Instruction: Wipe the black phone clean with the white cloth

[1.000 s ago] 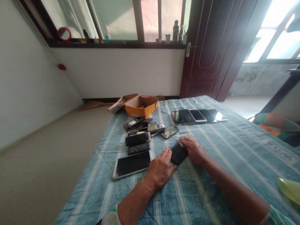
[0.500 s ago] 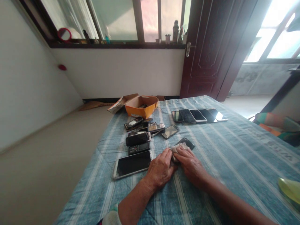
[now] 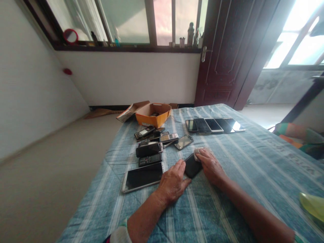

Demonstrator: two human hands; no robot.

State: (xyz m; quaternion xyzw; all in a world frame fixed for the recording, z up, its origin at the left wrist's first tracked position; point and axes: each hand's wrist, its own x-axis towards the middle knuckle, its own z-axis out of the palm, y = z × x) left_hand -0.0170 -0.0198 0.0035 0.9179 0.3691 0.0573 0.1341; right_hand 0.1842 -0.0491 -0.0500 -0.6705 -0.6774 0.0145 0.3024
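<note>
- My left hand (image 3: 173, 182) lies flat on the striped surface (image 3: 253, 158), fingers loosely spread, fingertips against the near left edge of the dark phone (image 3: 192, 166).
- My right hand (image 3: 211, 165) has its fingers curled over a pale cloth (image 3: 196, 155), pressing it on the phone's far end.
- The phone lies flat between both hands.
- A large smartphone (image 3: 143, 177) lies just left; keypad phones (image 3: 152, 145) are heaped farther left.
- A row of smartphones (image 3: 214, 125) sits at the far side.
</note>
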